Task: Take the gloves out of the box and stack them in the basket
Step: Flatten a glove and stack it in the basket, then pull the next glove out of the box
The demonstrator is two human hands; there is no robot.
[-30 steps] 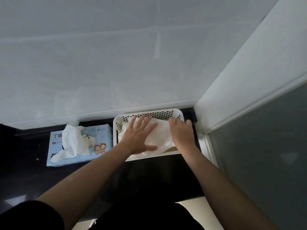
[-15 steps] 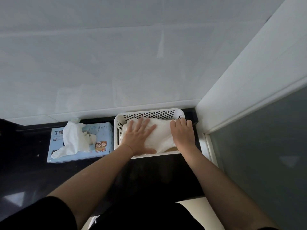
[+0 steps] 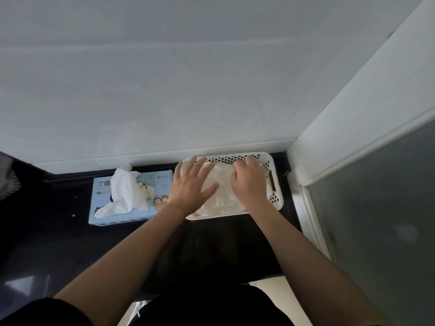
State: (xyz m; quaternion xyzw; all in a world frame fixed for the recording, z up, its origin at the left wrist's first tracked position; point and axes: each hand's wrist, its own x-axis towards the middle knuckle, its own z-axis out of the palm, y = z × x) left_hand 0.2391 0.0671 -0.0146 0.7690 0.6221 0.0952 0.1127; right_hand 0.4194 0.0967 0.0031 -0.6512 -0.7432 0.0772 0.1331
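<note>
Since a moment ago the right hand (image 3: 249,182) has drawn its fingers in, now curled and seeming to pinch the top glove at the far edge of the pile of thin cream-white gloves (image 3: 221,196) in the white perforated plastic basket (image 3: 275,184). Left hand (image 3: 191,185) lies flat, fingers spread, pressing the pile's left side. Just left sits the pale blue cardboard glove box (image 3: 150,205), a white glove (image 3: 123,194) spilling from its top, on the black counter (image 3: 47,231).

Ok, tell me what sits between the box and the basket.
Nothing sits between them in the head view: the box and the basket stand side by side, and the left hand crosses over that seam onto the gloves.
</note>
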